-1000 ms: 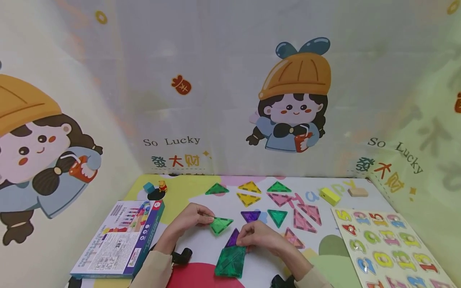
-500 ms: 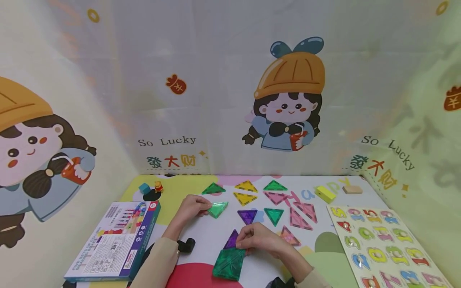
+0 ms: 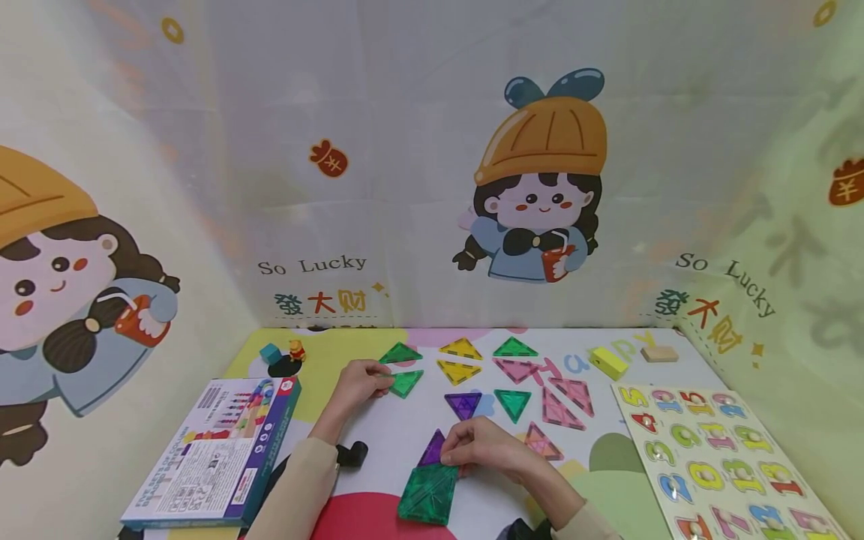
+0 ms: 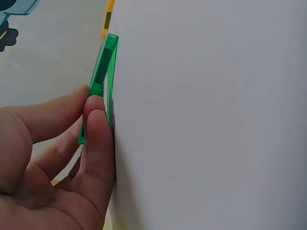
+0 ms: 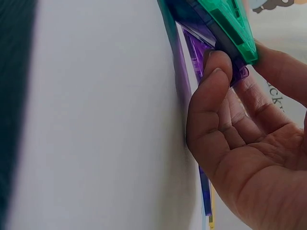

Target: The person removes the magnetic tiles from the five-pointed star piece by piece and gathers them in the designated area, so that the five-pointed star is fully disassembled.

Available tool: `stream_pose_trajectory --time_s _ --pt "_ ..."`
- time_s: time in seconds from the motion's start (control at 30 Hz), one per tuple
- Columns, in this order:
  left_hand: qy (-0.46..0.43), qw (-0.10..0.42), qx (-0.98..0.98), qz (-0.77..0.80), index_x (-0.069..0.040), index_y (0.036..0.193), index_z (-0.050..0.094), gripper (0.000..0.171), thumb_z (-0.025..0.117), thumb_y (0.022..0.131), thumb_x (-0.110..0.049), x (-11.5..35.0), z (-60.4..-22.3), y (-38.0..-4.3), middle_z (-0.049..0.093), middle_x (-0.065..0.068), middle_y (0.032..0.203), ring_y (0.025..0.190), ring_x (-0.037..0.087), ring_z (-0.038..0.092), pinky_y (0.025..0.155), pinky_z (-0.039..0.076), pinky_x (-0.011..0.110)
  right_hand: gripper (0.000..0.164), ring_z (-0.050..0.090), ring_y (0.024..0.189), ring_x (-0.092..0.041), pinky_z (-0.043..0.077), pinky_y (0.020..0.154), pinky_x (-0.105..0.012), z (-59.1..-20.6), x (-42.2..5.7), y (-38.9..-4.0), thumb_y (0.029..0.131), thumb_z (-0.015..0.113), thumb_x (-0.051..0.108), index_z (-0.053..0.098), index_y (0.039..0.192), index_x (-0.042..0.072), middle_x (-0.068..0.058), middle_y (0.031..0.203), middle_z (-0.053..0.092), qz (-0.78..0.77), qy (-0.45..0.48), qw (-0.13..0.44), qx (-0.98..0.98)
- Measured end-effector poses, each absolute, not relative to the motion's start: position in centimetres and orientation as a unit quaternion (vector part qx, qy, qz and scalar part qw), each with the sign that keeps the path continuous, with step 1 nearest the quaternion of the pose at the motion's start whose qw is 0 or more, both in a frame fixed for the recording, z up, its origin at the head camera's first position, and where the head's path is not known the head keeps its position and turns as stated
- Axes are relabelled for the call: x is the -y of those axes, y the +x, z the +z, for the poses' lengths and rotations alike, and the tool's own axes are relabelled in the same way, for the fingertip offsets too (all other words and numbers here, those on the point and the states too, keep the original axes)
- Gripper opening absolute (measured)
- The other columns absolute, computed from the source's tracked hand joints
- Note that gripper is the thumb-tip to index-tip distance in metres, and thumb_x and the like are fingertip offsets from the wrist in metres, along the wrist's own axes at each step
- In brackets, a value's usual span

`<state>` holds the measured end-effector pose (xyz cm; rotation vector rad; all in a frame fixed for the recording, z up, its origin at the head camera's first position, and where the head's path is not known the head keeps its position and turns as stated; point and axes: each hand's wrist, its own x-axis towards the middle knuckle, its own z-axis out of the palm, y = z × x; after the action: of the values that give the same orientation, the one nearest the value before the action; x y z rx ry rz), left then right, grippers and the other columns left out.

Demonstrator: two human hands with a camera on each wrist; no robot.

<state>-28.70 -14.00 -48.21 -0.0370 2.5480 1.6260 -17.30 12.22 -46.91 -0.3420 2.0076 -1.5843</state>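
My left hand (image 3: pixel 359 386) pinches a green triangular magnetic tile (image 3: pixel 406 383) between thumb and fingers. In the left wrist view this tile (image 4: pixel 100 69) is seen edge-on, close to the white tabletop. Just behind it lies another green triangular tile (image 3: pixel 401 352). Nearer the front, my right hand (image 3: pixel 481 446) pinches the corner of a green square tile (image 3: pixel 428 495) where it meets a purple triangular tile (image 3: pixel 433 448). The right wrist view has the green tile (image 5: pixel 230 24) tilted over purple pieces (image 5: pixel 195 50); how they are joined is partly hidden.
Yellow tiles (image 3: pixel 459 373), pink tiles (image 3: pixel 562 410) and a purple triangle (image 3: pixel 463 406) lie spread behind the right hand. A boxed set (image 3: pixel 209 450) lies at left, a number puzzle board (image 3: pixel 725 457) at right. Small blocks (image 3: pixel 609 364) stand at the back.
My left hand has carried the green triangular tile away from me, towards the green triangle at the back. The right hand keeps its grip on the square tile, nearly unmoved.
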Motion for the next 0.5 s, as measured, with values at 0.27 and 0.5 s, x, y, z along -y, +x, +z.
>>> stream_pose_trajectory --time_s 0.27,0.5 --pt "-0.007 0.042 -0.850 0.525 0.000 0.100 0.072 0.016 0.075 0.085 -0.006 13.9 -48.3 -29.0 0.070 0.013 0.092 0.073 0.016 0.068 0.066 0.057 0.027 0.018 0.059 0.063 -0.010 0.053 0.062 -0.022 -47.1 -12.2 -17.3 0.089 0.073 0.017 0.072 0.096 0.000 0.001 0.075 0.069 -0.589 -0.128 0.278 -0.748" --pt "-0.009 0.018 -0.875 0.483 -0.004 0.106 0.070 0.027 0.078 0.082 -0.013 14.1 -47.7 -27.8 0.064 0.012 0.099 0.081 0.019 0.058 0.069 0.048 0.029 0.018 0.058 0.065 -0.011 0.052 0.063 -0.024 -47.1 -12.1 -17.4 0.089 0.073 0.017 0.072 0.096 0.000 0.002 0.077 0.068 -0.588 -0.133 0.274 -0.750"
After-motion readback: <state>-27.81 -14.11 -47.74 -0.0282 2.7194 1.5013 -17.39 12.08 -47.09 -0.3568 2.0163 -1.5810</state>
